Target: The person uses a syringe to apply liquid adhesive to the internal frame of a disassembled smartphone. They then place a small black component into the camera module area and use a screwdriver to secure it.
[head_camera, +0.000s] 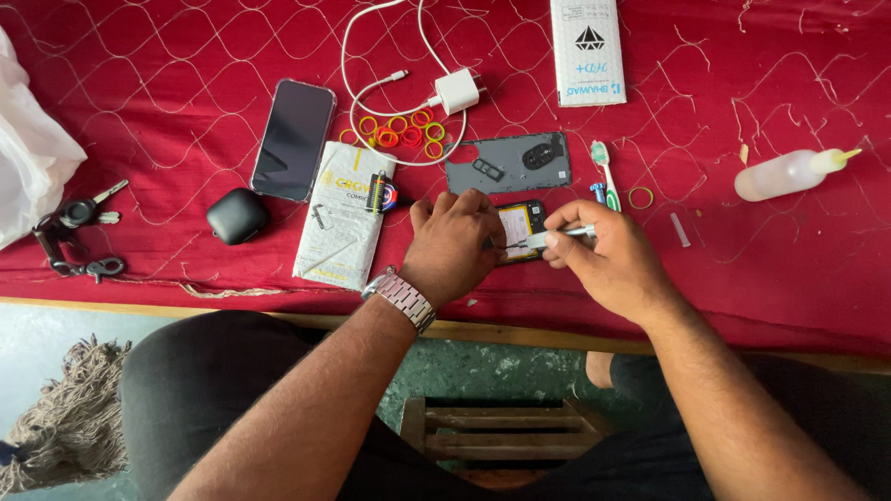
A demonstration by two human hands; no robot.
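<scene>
- Here, the opened phone (521, 229) lies on the red cloth (167, 102), just in front of its grey back cover (506, 163) and between the two hands
- The work looks like fine probing inside the phone, so a steady hold matters: the left hand (452, 243) should press the body flat while the tool tip moves slowly and stays shallow
- The left hand is curled down over the phone's left edge, fingers together and resting on it, holding it in place rather than lifting it
- The right hand (601, 260) is closed in a pinch on a thin white tool (555, 236), thumb and forefinger tight, its tip over the yellow part inside the phone
- Whether the tip touches the part cannot be told from this view
- Nearby lie a toothbrush (604, 169), coloured rubber rings (404, 132), a white charger (457, 90) with its cable, a second dark phone (293, 139), a black earbud case (238, 215), a white padded pouch (342, 223), a squeeze bottle (787, 173) and keys (79, 215)
- Small loose bits should stay well apart from the cloth's edge, lest they roll off
</scene>
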